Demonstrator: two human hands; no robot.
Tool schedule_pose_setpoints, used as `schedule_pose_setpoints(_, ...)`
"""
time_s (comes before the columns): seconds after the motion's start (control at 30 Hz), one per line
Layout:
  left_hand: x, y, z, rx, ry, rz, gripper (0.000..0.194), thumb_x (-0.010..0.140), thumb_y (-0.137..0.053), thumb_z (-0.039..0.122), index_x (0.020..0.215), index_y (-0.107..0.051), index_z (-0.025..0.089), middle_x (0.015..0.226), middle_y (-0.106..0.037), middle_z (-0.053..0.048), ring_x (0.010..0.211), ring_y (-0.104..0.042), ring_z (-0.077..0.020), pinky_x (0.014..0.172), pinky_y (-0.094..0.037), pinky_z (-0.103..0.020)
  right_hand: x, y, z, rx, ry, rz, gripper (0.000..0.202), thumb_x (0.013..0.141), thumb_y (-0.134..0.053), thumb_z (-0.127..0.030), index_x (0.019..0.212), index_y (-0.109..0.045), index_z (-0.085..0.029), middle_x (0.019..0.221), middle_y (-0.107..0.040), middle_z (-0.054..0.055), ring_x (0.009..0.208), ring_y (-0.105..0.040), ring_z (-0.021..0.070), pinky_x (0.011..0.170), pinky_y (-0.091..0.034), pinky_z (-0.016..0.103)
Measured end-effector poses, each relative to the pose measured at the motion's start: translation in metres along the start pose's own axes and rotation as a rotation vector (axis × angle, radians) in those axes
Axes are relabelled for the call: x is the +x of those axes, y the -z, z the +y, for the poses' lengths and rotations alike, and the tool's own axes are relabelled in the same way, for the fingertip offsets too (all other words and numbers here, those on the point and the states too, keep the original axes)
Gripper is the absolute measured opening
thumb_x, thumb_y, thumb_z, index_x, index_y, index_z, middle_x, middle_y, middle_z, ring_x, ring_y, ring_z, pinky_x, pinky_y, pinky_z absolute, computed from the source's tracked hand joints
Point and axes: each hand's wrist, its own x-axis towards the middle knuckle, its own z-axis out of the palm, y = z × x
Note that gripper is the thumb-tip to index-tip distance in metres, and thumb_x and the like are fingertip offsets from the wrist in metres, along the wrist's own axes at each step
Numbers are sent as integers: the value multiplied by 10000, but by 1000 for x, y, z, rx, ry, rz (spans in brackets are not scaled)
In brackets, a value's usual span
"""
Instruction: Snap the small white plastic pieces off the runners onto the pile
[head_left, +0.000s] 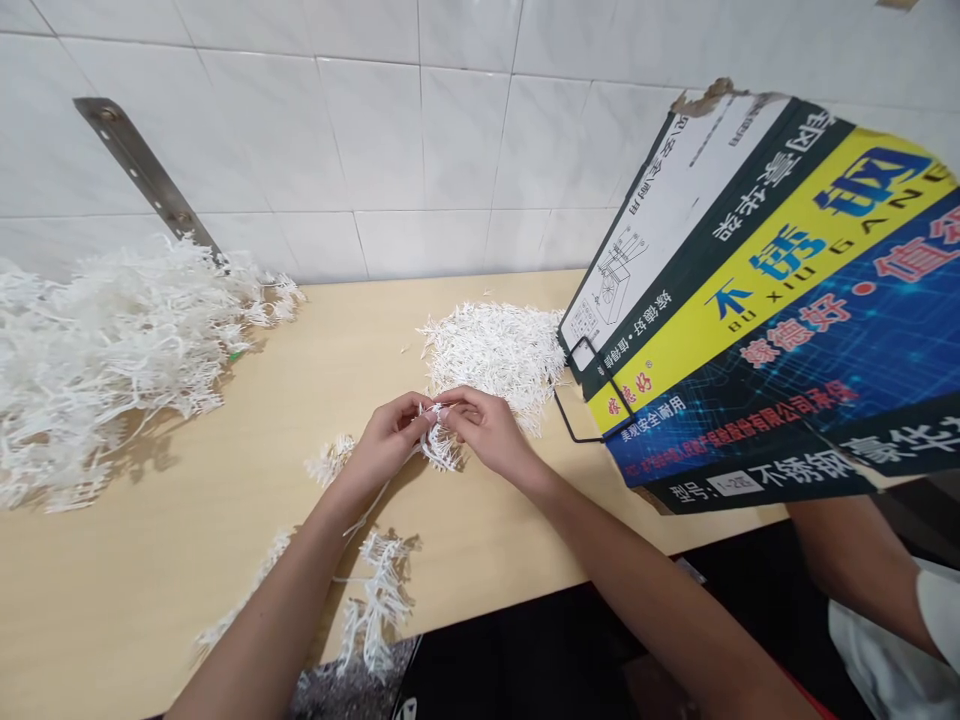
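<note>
Both hands meet over the middle of the table, pinching a white branched plastic piece (441, 448) that hangs in a small cluster below the fingertips. My left hand (394, 432) grips it from the left, thumb against fingers. From the right, my right hand (484, 425) has thumb and forefinger closed on the same piece. Just behind the hands lies a heap of small loose white bits (495, 350). Under and beside my left forearm are more branched white pieces (379, 585), and a small white clump (331, 460) sits left of the wrist.
A big pile of white branched pieces (112, 360) covers the table's left. At right, a printed cardboard sheet (750, 290) leans upright in a black wire stand (581, 435). Behind it shows another person's arm (862, 560). A metal bracket (142, 165) is fixed to the tiled wall.
</note>
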Motion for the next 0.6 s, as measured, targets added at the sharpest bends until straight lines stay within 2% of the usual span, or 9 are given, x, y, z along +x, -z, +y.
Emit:
schedule_pose_setpoints(0.1, 0, -1, 0, -61, 38, 38, 281, 837, -748, 409, 961, -688, 164, 695, -559, 9, 629, -497, -129, 594, -366, -249, 3, 0, 3, -6, -17, 53, 160, 860, -688, -328, 955, -722, -203, 830, -696, 23, 754, -655, 155, 595, -500, 243)
schedule_pose_setpoints(0.2, -2, -1, 3, -168, 77, 59, 256, 817, -757, 359, 973, -710, 162, 739, -612, -20, 668, -556, -152, 622, -406, -262, 4, 1, 3, 71, -59, 29, 141, 848, -687, -323, 907, -692, -195, 754, -657, 0, 668, -607, 133, 567, -482, 239)
schedule_pose_setpoints(0.3, -2, 0, 5, -268, 103, 48, 203, 794, -752, 292, 946, -726, 161, 810, -662, -51, 732, -606, -175, 672, -452, -280, 5, 1, 1, 153, -85, -5, 131, 844, -671, -311, 891, -672, -189, 704, -628, -18, 589, -563, 115, 550, -466, 244)
schedule_pose_setpoints(0.43, -1, 1, 5, -361, 126, 5, 175, 755, -747, 231, 914, -729, 160, 838, -672, -59, 726, -617, -178, 664, -465, -287, 5, 1, -2, 176, -91, -29, 146, 852, -660, -328, 874, -667, -184, 755, -657, -5, 549, -544, 100, 550, -461, 251)
schedule_pose_setpoints(0.5, -1, 1, 5, -350, 117, -17, 162, 761, -745, 245, 899, -729, 160, 805, -662, -52, 692, -600, -171, 632, -446, -280, 4, 1, -3, 167, -90, -39, 161, 861, -655, -346, 871, -659, -186, 760, -660, -3, 550, -546, 100, 553, -459, 250)
schedule_pose_setpoints(0.6, -1, 2, 5, -185, 83, -23, 181, 804, -757, 332, 859, -728, 162, 672, -594, -13, 564, -487, -124, 541, -349, -255, 3, 1, -4, 152, -84, -46, 164, 880, -636, -357, 873, -636, -194, 739, -643, -14, 547, -542, 101, 560, -452, 250)
